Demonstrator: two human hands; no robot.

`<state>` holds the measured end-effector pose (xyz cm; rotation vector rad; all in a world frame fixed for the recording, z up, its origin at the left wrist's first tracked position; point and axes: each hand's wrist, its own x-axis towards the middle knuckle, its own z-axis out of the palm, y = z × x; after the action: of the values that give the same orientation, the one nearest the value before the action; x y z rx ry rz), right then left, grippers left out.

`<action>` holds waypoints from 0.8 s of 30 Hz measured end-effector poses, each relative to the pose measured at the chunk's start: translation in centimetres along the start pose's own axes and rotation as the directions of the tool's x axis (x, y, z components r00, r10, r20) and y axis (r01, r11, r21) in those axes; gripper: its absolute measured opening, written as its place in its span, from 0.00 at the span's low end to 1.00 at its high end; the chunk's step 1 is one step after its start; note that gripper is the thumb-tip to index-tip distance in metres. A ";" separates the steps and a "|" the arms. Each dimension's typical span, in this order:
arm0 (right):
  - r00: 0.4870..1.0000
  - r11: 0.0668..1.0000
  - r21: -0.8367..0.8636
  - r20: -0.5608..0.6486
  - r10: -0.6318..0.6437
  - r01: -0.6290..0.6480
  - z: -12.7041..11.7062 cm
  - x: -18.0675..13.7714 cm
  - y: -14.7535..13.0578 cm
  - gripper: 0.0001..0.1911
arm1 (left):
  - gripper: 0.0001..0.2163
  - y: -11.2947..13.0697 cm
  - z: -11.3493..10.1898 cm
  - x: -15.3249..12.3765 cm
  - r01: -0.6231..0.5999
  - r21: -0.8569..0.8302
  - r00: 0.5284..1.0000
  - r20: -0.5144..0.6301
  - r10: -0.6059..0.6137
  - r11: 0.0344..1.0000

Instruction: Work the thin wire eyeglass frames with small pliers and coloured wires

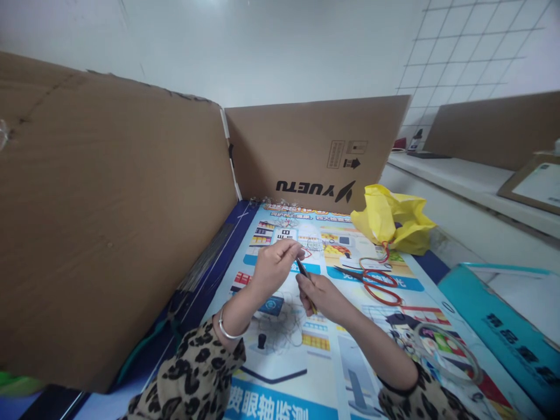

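Note:
My left hand (277, 265), with a silver bangle (227, 329) on the wrist, is closed in a pinch over the printed sheet. Whatever its fingertips hold is too small to make out. A dark, slim pair of tweezers (303, 268) is gripped in my right hand (321, 294), its tip pointing up at the left fingertips. Thin clear strands (284, 326) lie loosely on the sheet below my hands. To the right of them rest scissors (376, 283) with red-orange handles, blades apart.
Cardboard panels (306, 146) stand at the left and back. A yellow bag (391, 219) with coloured cords sits at the far right. Nearer lie a coil of clear tubing (450, 350) and a teal box (503, 332). The printed sheet (280, 402) covers the table.

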<state>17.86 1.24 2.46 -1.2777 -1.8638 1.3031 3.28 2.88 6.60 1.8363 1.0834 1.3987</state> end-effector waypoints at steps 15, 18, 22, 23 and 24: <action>1.000 1.000 0.009 -0.005 0.024 -0.024 0.0 0.1 0.1 0.24 | 0.12 -0.2 0.0 0.2 0.001 0.023 0.999 0.035 -0.002 1.000; 1.000 1.000 -0.006 0.008 0.026 -0.026 -0.1 0.0 0.0 0.25 | 0.11 -0.1 -0.8 0.7 0.005 0.035 0.994 0.110 -0.008 0.999; 0.999 0.999 -0.021 0.012 0.035 -0.035 -0.3 -0.1 -0.2 0.25 | 0.09 -0.1 -1.9 1.3 0.015 0.070 0.971 0.238 -0.031 0.997; 0.999 0.999 -0.023 0.011 0.037 -0.037 -0.3 -0.1 -0.2 0.25 | 0.08 -0.1 -2.1 1.3 0.019 0.067 0.964 0.263 -0.036 0.998; 0.999 0.999 -0.025 0.010 0.039 -0.039 -0.3 -0.1 -0.3 0.25 | 0.08 -0.2 -2.2 1.4 0.022 0.059 0.960 0.277 -0.038 0.998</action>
<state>18.03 1.26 2.86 -1.3284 -1.8770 1.3126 1.32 4.14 7.69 1.9763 1.0081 1.0619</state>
